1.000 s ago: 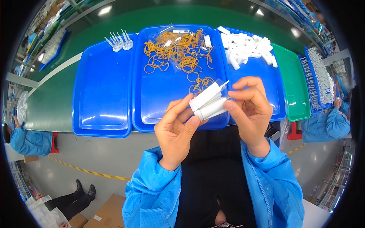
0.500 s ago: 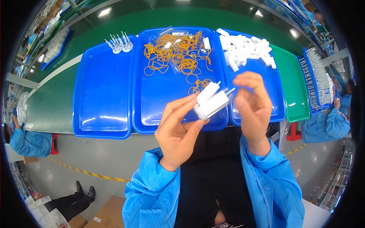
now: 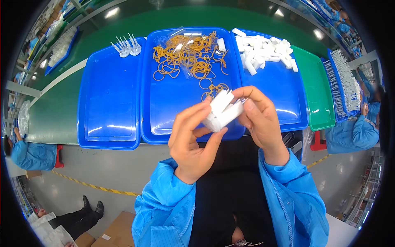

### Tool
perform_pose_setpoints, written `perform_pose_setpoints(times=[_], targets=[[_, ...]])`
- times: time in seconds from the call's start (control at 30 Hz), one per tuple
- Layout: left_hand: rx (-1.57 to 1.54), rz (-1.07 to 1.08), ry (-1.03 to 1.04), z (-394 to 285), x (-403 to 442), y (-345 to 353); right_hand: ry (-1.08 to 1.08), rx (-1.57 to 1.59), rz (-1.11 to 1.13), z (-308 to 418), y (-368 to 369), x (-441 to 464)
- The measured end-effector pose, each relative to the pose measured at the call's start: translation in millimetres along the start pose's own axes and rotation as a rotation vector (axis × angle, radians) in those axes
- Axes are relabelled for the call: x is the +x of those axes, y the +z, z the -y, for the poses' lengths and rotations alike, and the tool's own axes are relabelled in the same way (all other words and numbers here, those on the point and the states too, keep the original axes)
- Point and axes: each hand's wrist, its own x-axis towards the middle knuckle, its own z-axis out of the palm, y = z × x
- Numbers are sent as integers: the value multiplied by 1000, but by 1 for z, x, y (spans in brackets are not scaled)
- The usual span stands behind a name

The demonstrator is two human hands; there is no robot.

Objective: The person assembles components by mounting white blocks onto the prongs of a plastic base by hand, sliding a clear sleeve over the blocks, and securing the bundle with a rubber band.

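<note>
My left hand point(image 3: 191, 140) grips a small bundle of white blocks point(image 3: 222, 110) with thin pins at the upper right end. The fingers of my right hand point(image 3: 263, 119) are closed on that pin end of the bundle. Both hands are above the front edge of the middle blue tray point(image 3: 168, 111). Orange rubber bands point(image 3: 193, 53) lie tangled in this tray behind the hands, with clear plastic pieces among them. The right blue tray point(image 3: 282, 94) holds a heap of white blocks point(image 3: 265, 51).
The left blue tray point(image 3: 109, 99) has several white pin pieces point(image 3: 126, 46) at its back corner. A green tray point(image 3: 314, 90) and a rack of pin pieces point(image 3: 345, 84) are at the right. Co-workers in blue point(image 3: 35, 154) sit at both sides.
My right hand was apart from the bundle half a second ago, blurred; it has moved left and now touches the bundle. The bundle has turned slightly in my left hand.
</note>
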Motion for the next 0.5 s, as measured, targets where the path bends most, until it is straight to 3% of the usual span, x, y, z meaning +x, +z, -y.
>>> perform_pose_setpoints(times=[0.03, 0.1, 0.2, 0.33, 0.43, 0.5], targets=[[1, 0, 2, 0, 0, 0, -51, -6, -32, 2, 2, 0], [-360, -107, -262, -2, 0, 0, -47, -27, -30, 4, 4, 0], [-555, -148, -418, 1, 0, 2, 51, 59, 57, 4, 1, -2], [-507, -20, -392, 4, -5, 2, -15, 92, -16, 0, 9, -1], [-713, -35, -437, 4, -5, 1, -111, -55, 63, -1, 2, -2], [-639, -28, -413, 8, -8, 0, -154, -135, 155, 2, 3, -4]])
